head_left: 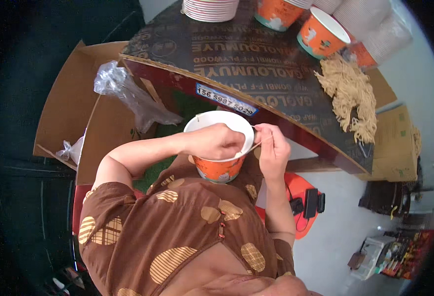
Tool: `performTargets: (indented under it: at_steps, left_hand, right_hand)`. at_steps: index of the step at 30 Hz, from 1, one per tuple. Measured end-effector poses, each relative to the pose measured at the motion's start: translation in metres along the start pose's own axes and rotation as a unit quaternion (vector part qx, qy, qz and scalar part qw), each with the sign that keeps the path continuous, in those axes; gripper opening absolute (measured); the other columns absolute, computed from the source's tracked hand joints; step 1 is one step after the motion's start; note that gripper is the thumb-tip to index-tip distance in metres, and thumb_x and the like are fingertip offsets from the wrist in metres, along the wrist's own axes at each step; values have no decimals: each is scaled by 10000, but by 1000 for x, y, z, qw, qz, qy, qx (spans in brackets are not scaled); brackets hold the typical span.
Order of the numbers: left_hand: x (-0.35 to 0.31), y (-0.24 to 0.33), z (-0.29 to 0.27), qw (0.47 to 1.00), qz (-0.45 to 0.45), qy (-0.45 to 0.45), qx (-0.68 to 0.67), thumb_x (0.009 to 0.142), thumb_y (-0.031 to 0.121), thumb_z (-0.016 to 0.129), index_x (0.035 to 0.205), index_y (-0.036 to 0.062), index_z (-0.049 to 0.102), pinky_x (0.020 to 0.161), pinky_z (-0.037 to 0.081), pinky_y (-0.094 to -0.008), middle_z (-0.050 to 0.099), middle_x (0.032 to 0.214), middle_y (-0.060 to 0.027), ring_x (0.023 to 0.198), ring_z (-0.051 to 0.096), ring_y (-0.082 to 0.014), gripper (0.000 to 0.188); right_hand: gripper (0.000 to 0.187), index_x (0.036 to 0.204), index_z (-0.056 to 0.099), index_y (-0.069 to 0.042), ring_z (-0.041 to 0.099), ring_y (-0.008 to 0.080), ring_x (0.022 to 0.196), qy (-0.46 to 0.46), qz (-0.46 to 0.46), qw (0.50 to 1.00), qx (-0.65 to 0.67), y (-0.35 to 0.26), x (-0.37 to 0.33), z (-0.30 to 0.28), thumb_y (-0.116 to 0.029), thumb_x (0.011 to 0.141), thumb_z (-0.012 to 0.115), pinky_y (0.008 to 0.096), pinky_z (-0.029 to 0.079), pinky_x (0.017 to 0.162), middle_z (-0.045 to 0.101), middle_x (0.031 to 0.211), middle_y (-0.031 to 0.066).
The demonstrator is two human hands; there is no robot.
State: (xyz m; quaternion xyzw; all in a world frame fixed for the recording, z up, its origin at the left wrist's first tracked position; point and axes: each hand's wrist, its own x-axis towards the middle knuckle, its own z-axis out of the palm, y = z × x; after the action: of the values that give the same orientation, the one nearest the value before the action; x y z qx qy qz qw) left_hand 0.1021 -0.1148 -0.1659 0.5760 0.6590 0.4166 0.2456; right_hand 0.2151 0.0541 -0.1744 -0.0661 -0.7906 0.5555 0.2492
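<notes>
An orange paper bucket (217,170) with a white inside stands upright against my lap, its mouth facing up. My left hand (218,141) reaches over the rim into it, fingers curled near the right inner wall. The fingertips are hidden, so what they hold cannot be made out. Just outside the right rim, my right hand (275,149) pinches a thin beige cord (261,143) between thumb and fingers. That cord runs to the bucket's edge by the left fingers. At the far left of the rim, a short bit of cord (198,116) shows.
Ahead is a dark plywood table (256,64) with a heap of beige cords (348,91), an orange bucket (323,33) and stacked buckets (211,9). An opened cardboard box (61,98) with a clear plastic bag (138,98) stands left. Black devices (312,203) lie on an orange seat (301,185).
</notes>
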Motion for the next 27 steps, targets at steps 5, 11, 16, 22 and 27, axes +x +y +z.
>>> performTargets:
  at_steps: [5, 11, 16, 22, 27]
  left_hand:
    - [0, -5, 8, 998, 47, 32, 23, 808, 56, 604, 853, 17, 583, 573, 471, -388, 578, 653, -128, 570, 587, -281, 63]
    - [-3, 4, 12, 995, -46, 84, -18, 783, 77, 597, 760, 5, 586, 568, 452, -359, 572, 635, -98, 579, 547, -192, 77]
    - [5, 13, 8, 985, -107, 73, -112, 785, 118, 596, 715, 2, 604, 573, 441, -339, 585, 627, -52, 630, 514, -95, 136]
    - [10, 12, 21, 927, -163, 95, -324, 726, 128, 702, 712, -5, 663, 539, 413, -266, 621, 651, -41, 610, 552, -104, 139]
    - [15, -1, 27, 866, -186, 97, -454, 723, 50, 684, 691, -12, 636, 506, 426, -262, 645, 665, -74, 559, 552, -119, 85]
  right_hand:
    - [208, 971, 659, 8, 630, 246, 829, -25, -45, 998, -46, 17, -5, 15, -119, 993, 495, 361, 478, 752, 688, 869, 124]
    - [205, 957, 633, 37, 553, 105, 749, -7, -62, 997, -46, 20, -13, 22, -115, 1001, 502, 255, 453, 682, 608, 802, 39]
    - [133, 955, 635, 37, 561, 103, 744, 6, -20, 1000, -20, 11, -17, 20, -84, 950, 579, 269, 474, 671, 619, 797, 52]
    - [169, 958, 645, 42, 580, 124, 757, 28, -17, 999, -28, 11, -22, 14, -98, 974, 552, 275, 482, 690, 644, 833, 50]
    - [234, 952, 647, 52, 594, 128, 755, 8, 18, 1000, 10, 16, -23, 9, -134, 996, 513, 283, 485, 686, 648, 828, 52]
